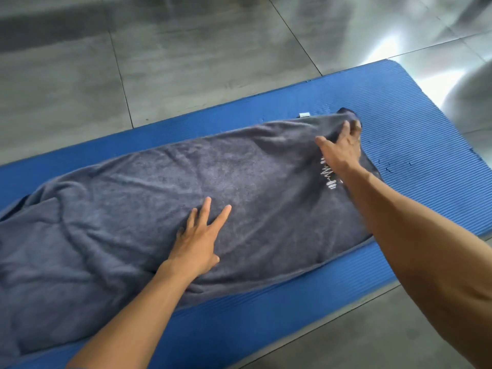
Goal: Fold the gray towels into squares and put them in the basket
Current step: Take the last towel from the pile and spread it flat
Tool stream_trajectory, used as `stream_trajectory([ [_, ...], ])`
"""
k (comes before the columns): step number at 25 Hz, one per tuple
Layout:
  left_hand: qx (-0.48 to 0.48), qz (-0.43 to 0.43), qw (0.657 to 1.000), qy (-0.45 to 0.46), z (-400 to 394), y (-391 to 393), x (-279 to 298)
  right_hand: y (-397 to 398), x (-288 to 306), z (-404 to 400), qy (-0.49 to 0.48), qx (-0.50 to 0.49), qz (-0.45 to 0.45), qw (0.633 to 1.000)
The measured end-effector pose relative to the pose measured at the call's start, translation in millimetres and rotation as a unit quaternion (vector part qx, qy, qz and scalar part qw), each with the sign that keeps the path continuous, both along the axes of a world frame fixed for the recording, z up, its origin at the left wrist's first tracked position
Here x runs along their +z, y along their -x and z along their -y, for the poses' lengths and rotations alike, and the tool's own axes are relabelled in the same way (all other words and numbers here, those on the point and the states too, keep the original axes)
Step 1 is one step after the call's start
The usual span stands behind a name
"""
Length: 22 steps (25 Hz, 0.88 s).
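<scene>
A gray towel [165, 209] is lying lengthwise along a blue ribbed exercise mat [415, 123], covering most of the mat's width and running off the left edge of the view. The mat is resting on a gray tiled floor [186, 62].

The left hand [198, 241] is lying palm-down on the towel near its middle, fingers straight and spread, pressing the fabric flat against the mat. The right hand [343, 147] is reaching to the towel's far right corner; its fingers are bunching the fabric there, with the thumb extended toward the towel's centre. Motion blur is preventing a clear reading of how firmly the corner is being gripped.

White embroidery [330, 174] is showing on the towel just beside the right wrist, partly covered by the forearm. A small white label [304, 114] is projecting from the towel's far edge onto the mat. Wrinkles are running across the towel's left portion.
</scene>
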<state>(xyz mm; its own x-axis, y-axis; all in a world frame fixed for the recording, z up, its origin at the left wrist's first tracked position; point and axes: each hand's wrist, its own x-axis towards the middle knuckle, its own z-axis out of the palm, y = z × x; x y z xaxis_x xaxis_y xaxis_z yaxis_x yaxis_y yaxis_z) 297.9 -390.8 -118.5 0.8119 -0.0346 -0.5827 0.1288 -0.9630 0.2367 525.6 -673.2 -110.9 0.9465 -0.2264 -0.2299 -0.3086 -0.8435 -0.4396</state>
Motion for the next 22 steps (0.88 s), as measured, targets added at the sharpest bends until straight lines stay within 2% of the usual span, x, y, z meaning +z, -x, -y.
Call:
stream_trajectory([
  [2,-0.027,0.034,0.999,0.009,3,11,-5,12,-7,2,-0.005,0.059,0.001,0.998],
  [5,-0.040,0.056,0.998,0.003,9,28,-11,83,-37,4,0.051,0.183,0.029,0.981],
  [8,-0.080,0.064,0.994,0.025,12,46,-15,167,-57,6,0.085,0.174,0.064,0.979],
  [10,-0.112,0.114,0.986,0.047,14,63,-19,201,-60,11,0.093,0.160,0.066,0.980],
  [12,-0.124,0.153,0.978,0.063,11,77,-21,210,-58,26,0.100,0.091,0.051,0.990],
  [14,-0.153,0.155,0.974,0.063,6,85,-19,204,-47,50,0.080,-0.051,0.017,0.995],
  [16,-0.181,0.163,0.969,0.049,3,87,-15,194,-31,74,0.044,-0.187,-0.026,0.981],
  [18,-0.180,0.170,0.968,0.038,6,89,-11,186,-22,88,0.033,-0.237,-0.062,0.969],
  [22,-0.152,0.162,0.975,0.003,19,97,-6,184,-18,96,0.002,-0.282,-0.049,0.958],
])
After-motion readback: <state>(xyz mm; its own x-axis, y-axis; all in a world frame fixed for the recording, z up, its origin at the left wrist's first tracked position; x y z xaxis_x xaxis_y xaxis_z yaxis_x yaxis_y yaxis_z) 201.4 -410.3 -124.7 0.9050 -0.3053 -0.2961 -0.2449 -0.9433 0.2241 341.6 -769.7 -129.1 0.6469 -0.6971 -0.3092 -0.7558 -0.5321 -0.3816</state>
